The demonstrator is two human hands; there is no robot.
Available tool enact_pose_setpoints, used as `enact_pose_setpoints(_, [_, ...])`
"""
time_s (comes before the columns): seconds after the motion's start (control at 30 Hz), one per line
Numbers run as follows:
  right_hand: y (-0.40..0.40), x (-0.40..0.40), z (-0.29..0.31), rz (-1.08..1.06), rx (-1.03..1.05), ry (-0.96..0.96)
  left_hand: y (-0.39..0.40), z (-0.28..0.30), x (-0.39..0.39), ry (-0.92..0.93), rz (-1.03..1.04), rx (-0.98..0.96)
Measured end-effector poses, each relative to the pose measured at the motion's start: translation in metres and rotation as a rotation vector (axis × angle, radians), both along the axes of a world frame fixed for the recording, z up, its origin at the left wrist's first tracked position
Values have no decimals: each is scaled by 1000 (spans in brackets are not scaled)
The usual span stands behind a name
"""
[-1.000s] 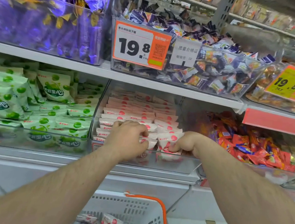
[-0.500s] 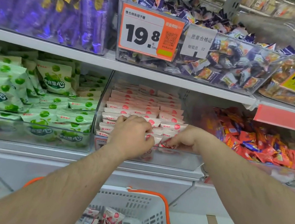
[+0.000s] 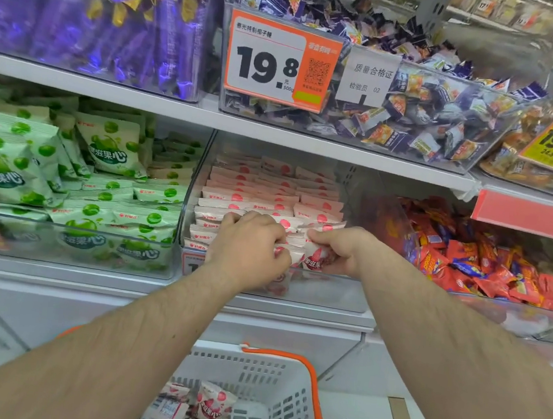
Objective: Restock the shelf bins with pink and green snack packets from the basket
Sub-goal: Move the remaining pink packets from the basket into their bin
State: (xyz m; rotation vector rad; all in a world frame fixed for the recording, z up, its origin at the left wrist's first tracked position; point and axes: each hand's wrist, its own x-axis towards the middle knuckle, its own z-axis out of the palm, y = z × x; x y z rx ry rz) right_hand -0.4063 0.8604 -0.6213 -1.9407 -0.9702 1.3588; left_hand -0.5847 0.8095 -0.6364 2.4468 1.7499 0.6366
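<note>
- Since half a second ago: both hands sit slightly lower at the front of the bin, the right hand now drawn in close around a front packet; rows behind them unchanged.
- Left hand [image 3: 247, 244]: knuckles up, fingers curled down onto the front rows of pink packets [image 3: 270, 191]; whether it actually pinches one cannot be told, as the fingertips are hidden.
- Right hand [image 3: 336, 250]: fingers curled round the top edge of a front pink packet [image 3: 314, 260], which stands upright just behind the bin's front wall.
- Clear middle bin [image 3: 345, 293], lower shelf: pink packets filed in neat rows from front to back.
- Left neighbouring bin [image 3: 67, 251]: green packets [image 3: 110, 145], some stacked flat, some leaning upright.
- Right neighbouring bin: red and orange wrapped sweets [image 3: 489, 268], loose.
- Upper shelf: purple wrapped sweets [image 3: 83, 15] at left; mixed purple and white sweets at centre behind an orange price tag [image 3: 278, 61] reading 19.8.
- White basket [image 3: 269, 380] with orange handle, below the arms: a few pink packets [image 3: 211, 405] lie in its bottom.
</note>
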Motion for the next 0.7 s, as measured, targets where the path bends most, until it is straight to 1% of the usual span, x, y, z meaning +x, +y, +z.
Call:
enact_pose_setpoints(0.07, [-3, 1, 4, 39, -29, 61, -1, 1, 0, -15, -6, -8])
enact_pose_setpoints(0.13, [-4, 2, 4, 56, -37, 46, -1, 4, -1, -55, -20, 2])
enact_pose_setpoints(0.23, [-7, 1, 6, 97, 3, -171, -5, 6, -3, -137, -43, 54])
enact_pose_setpoints(0.3, [-9, -1, 9, 37, 22, -277, -11, 7, -3, -167, -80, 161])
enact_pose_setpoints(0.33, [-14, -4, 13, -20, 50, -395, -17, 7, -3, -181, -102, 227])
enact_pose_setpoints(0.37, [-22, -9, 16, -78, 117, -590, -22, 6, -4, -208, -124, 285])
enact_pose_setpoints(0.4, [-33, -14, 19, -131, 284, -789, -30, 5, -5, -252, -148, 323])
enact_pose_setpoints(0.43, [-46, -21, 17, -141, 561, -922, -39, 2, -8, -303, -177, 342])
enact_pose_setpoints(0.47, [-63, -31, 15, -93, 878, -961, -48, -4, -13, -341, -209, 342])
enact_pose_setpoints(0.5, [-79, -42, 5, 1, 1091, -923, -57, -15, -18, -354, -234, 303])
enact_pose_setpoints(0.53, [-95, -51, -10, 132, 1182, -864, -67, -30, -26, -341, -236, 212])
enact_pose_setpoints(0.57, [-108, -60, -27, 269, 1164, -819, -76, -46, -34, -321, -211, 72])
enact_pose_setpoints(0.6, [-117, -66, -47, 401, 1054, -793, -84, -62, -44, -307, -166, -92])
enact_pose_setpoints(0.67, [-125, -75, -89, 650, 687, -781, -96, -98, -66, -278, -53, -390])
enact_pose_setpoints(0.7, [-126, -77, -111, 755, 492, -782, -99, -115, -77, -263, -5, -497])
